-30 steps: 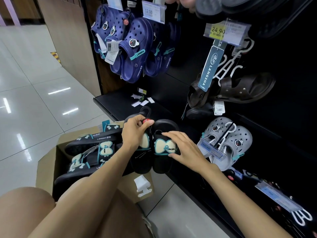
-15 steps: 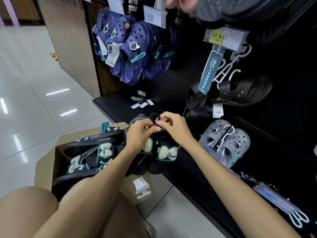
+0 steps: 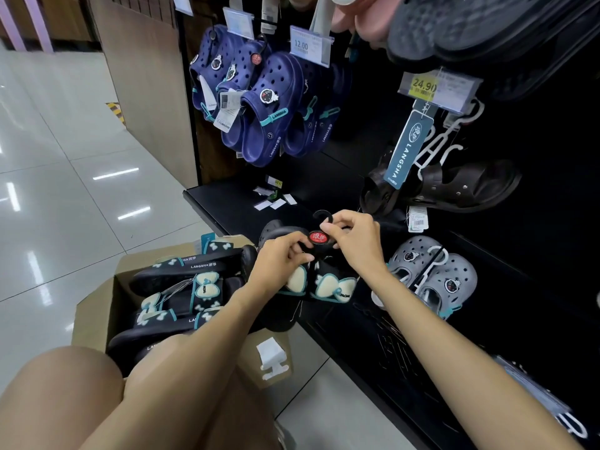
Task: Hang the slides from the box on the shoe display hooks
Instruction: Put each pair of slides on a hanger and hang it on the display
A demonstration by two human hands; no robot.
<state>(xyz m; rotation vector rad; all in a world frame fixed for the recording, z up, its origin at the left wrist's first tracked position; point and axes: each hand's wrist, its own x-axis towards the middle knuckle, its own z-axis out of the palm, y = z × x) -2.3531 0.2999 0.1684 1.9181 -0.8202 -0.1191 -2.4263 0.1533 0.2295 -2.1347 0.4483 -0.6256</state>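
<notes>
At frame centre, both hands pinch one pair of black bow slides [image 3: 319,284]: left hand [image 3: 279,264] steadies them, right hand [image 3: 354,245] fingers its hanger hook [image 3: 323,216], likely readying it for hanging. More wait in the cardboard box [image 3: 97,315], lower left.

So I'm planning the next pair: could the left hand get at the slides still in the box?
Probably yes. The box is open-topped with slides exposed beside the left hand, but its fingers must first release the held pair.

Black slides [image 3: 319,287], cream-and-teal bows [image 3: 337,287]
</notes>
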